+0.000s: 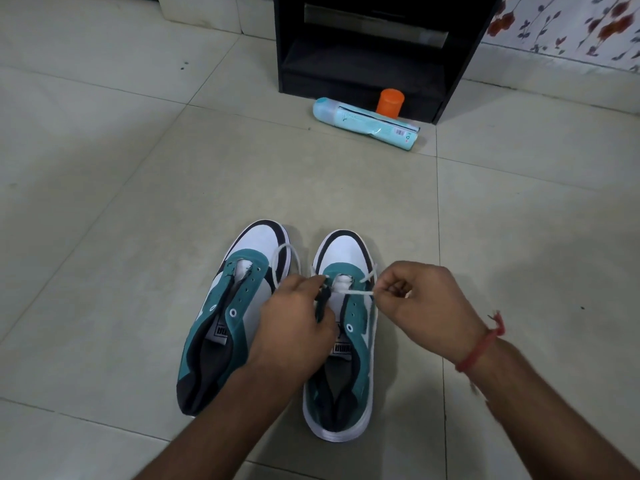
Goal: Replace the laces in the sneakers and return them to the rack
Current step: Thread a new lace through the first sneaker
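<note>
Two teal, white and black sneakers stand side by side on the tiled floor, toes pointing away. The left sneaker (pixel 221 317) has bare eyelets and no lace. The right sneaker (pixel 346 372) has a white lace (pixel 360 292) threaded through its front eyelets. My left hand (pixel 294 327) rests over the right sneaker's tongue and pinches one lace end, which loops up over the gap between the shoes. On the right side of that shoe, my right hand (pixel 429 306) pinches the other lace end. A red thread is tied round my right wrist.
A black shoe rack (pixel 374 60) with open shelves stands at the back against a floral wall. In front of it lie a light-blue spray can (pixel 363 124) on its side and an orange cap (pixel 390 102). Pale floor tiles surround the shoes.
</note>
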